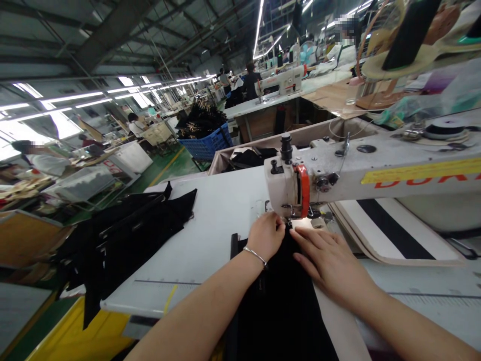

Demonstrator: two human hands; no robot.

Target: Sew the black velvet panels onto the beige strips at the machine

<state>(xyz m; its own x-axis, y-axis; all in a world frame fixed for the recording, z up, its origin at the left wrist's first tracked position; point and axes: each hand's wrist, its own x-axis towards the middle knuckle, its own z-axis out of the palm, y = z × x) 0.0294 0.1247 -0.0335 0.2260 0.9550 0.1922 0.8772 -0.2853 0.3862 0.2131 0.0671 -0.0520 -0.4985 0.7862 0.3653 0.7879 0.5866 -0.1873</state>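
Black fabric [285,301] lies over the front of the sewing machine table and runs up under the machine head [287,185]. My left hand [265,234], with a silver bangle at the wrist, is closed in a pinch at the fabric's upper end, just left of the needle area. Flat on the fabric's right edge rests my right hand [328,258], fingers stretched toward the presser foot [290,222]. A pale strip [338,321] shows along the fabric's right side, beneath my right forearm. The exact stitching spot is partly hidden by my fingers.
A pile of black pieces [128,235] hangs over the table's left edge. White panels with a black stripe [394,228] lie under the machine arm at right. Behind stand a fabric-lined bin [221,163], a blue crate [208,145] and a thread cone [409,35]. Other people work farther back.
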